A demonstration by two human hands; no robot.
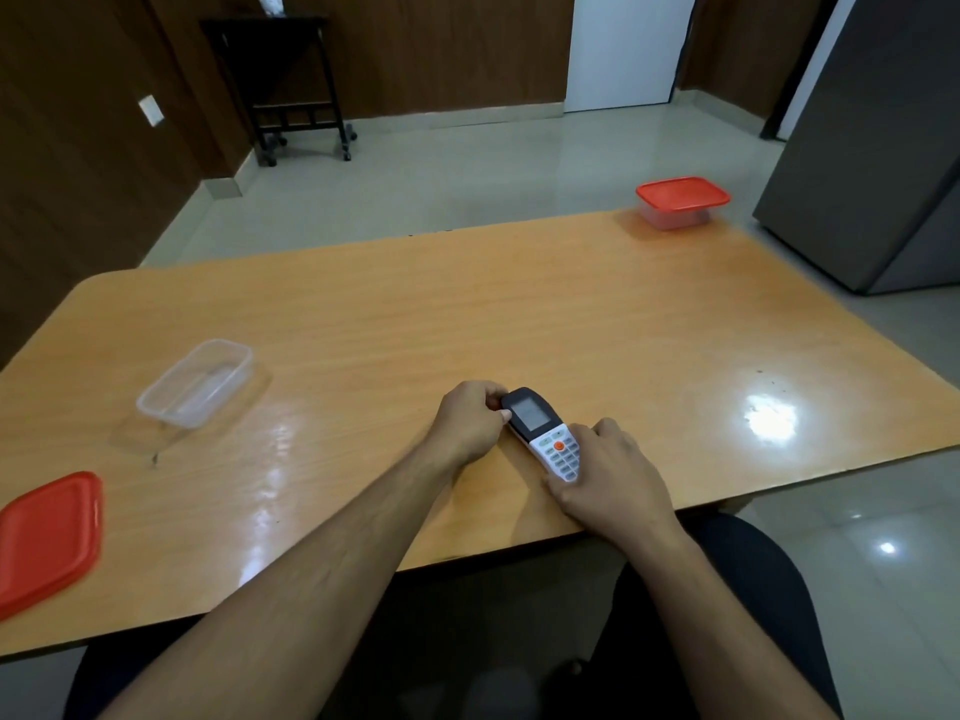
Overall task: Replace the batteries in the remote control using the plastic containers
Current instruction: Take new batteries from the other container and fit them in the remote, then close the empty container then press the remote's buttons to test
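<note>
Near the table's (363, 324) front edge, the remote control (540, 433) lies face up, right hand (608, 480) fingers curled around its keypad end, left hand (470, 420) pinching its dark screen end. Light, rigid, smooth plastic, it is probably best gripped along its sides. Farther left sit a loose red lid (47, 537) and an open container (200, 381); a lidded container (680, 202) stands at the far right corner.
</note>
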